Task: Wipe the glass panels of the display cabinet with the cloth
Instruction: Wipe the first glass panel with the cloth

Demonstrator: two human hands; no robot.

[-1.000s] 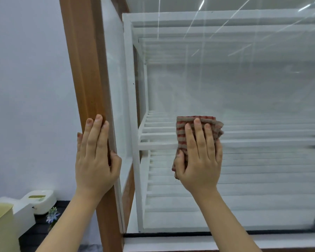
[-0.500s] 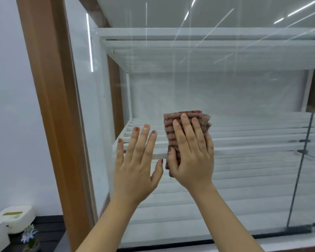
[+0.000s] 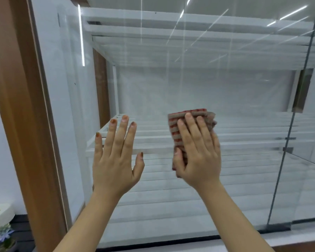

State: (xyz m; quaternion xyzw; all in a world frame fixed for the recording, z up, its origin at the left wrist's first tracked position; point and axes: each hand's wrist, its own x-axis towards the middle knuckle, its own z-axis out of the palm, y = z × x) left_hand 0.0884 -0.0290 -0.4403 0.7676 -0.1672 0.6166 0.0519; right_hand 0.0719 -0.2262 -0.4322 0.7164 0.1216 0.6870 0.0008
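Striped cloth [image 3: 190, 124] under right hand [image 3: 198, 157], glass panel [image 3: 171, 88]

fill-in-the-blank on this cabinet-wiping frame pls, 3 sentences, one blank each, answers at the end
1. The striped cloth is pressed against the glass panel by the ____ hand.
2. The left hand is open and holds ____.
3. The wooden post of the cabinet frame stands to the ____ of both hands.

Missing words: right; nothing; left
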